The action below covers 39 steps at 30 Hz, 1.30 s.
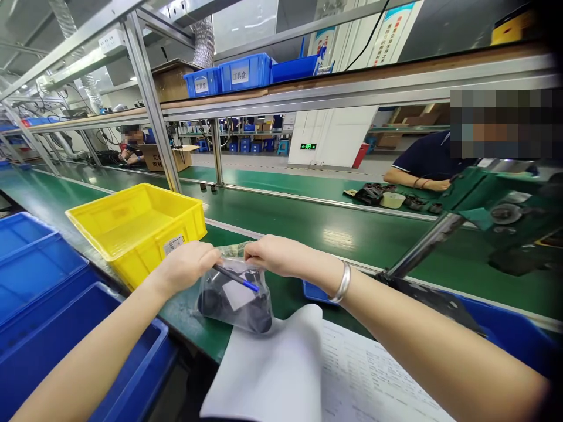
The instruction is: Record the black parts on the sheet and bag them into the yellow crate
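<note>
A clear plastic bag (235, 299) with dark parts and a white label inside stands on the green bench in front of me. My left hand (185, 266) is closed on the bag's top left edge and also holds a blue pen (235, 278) that lies across the bag. My right hand (275, 256) pinches the top right edge of the bag; a silver bangle (342, 282) sits on that wrist. Both hands touch the bag's mouth.
A yellow bin (136, 225) stands just left of the bag. Blue bins (39, 293) sit at lower left, another blue bin (505, 328) at right. Printed papers (316, 369) lie near me. A green machine (497, 208) is at right. Other people work across the belt.
</note>
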### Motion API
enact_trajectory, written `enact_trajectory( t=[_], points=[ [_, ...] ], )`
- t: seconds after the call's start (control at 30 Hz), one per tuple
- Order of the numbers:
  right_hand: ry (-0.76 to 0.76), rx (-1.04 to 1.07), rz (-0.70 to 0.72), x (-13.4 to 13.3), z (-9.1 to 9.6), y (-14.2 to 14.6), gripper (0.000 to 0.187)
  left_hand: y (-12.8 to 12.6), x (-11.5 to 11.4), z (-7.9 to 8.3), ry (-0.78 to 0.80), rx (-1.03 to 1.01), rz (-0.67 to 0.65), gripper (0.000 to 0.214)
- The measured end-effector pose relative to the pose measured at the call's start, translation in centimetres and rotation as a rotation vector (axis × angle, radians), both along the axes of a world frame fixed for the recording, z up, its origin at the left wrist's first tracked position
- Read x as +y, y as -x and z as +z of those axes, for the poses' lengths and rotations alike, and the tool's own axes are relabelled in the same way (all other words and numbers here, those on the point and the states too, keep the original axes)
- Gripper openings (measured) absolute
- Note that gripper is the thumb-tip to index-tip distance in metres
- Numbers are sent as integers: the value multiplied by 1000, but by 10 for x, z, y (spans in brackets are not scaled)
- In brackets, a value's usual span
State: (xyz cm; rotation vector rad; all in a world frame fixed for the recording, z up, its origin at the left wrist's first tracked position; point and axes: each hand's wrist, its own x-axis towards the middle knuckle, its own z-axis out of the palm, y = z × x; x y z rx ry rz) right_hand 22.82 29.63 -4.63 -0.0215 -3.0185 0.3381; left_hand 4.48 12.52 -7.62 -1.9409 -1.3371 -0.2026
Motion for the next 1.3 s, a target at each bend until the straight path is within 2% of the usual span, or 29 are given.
enact_trajectory(
  t=[0.23, 0.33, 0.4, 0.43, 0.5, 0.57, 0.6, 0.73, 0.9, 1.0, 1.17, 1.27, 1.3],
  points=[
    [147, 212, -41, 9, 2, 2, 46, 13, 2, 3, -118, -163, 60, 21],
    [98, 197, -180, 10, -8, 8, 64, 17, 6, -3, -89, -261, 102, 18],
    [65, 104, -303, 9, -17, 17, 70, 17, 10, -10, -50, -320, 100, 19],
    [50, 34, -343, 8, -20, 23, 68, 16, 12, -14, -31, -346, 91, 20],
    [29, -96, -369, 6, -25, 32, 51, 13, 16, -21, 2, -400, 77, 21],
    [14, -136, -357, 4, -28, 40, 27, 11, 17, -26, 25, -473, 69, 24],
    [14, -123, -346, 4, -29, 42, 21, 11, 17, -27, 32, -521, 72, 26],
    [69, 27, -317, 7, -36, 47, 20, 17, 11, -30, 60, -738, 94, 41],
    [306, 404, -166, 7, -45, 57, 16, 26, 11, -34, 185, -964, 117, 54],
    [401, 525, -76, 1, -41, 65, 14, 25, 21, -32, 224, -1025, 60, 52],
    [598, 635, 37, -8, -33, 76, 14, 22, 32, -19, 225, -1160, -47, 44],
    [793, 663, 21, -13, -25, 85, 9, 22, 31, -7, 159, -1167, -9, 31],
    [884, 672, 11, -14, -20, 87, 14, 24, 30, -1, 116, -1148, 26, 27]
  ],
)
